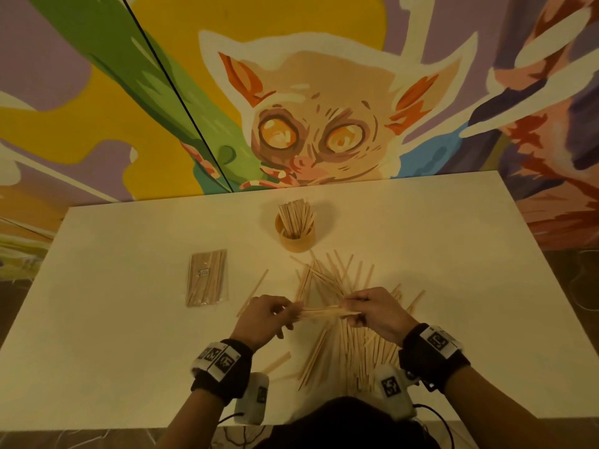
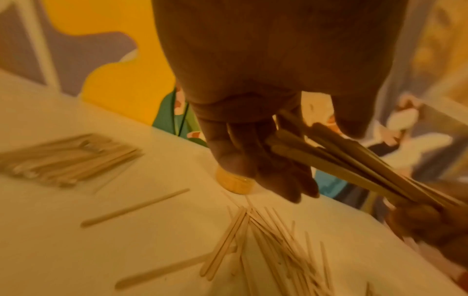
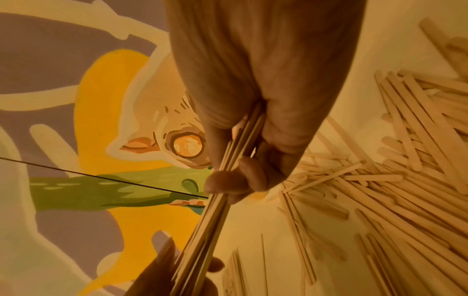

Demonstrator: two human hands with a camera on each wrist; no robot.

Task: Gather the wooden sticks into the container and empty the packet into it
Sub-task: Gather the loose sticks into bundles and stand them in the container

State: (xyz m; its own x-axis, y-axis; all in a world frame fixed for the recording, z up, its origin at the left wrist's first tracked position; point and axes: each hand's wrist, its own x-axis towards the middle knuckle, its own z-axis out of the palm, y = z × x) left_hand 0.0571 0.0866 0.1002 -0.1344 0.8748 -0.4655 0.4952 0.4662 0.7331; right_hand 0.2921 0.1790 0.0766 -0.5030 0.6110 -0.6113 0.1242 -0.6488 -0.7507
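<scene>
Evidently squaring them up, the left hand (image 1: 264, 315) and right hand (image 1: 372, 311) each pinch one end of a bundle of thin pale wooden sticks (image 1: 324, 312) — held level above the white desk (image 1: 113, 335), aligned to slot into the round wooden container (image 1: 296, 236).

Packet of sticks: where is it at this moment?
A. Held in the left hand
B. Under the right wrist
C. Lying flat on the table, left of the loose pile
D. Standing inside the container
C: the packet lies flat and untouched on the table, while both hands grip a bundle of sticks.
</scene>
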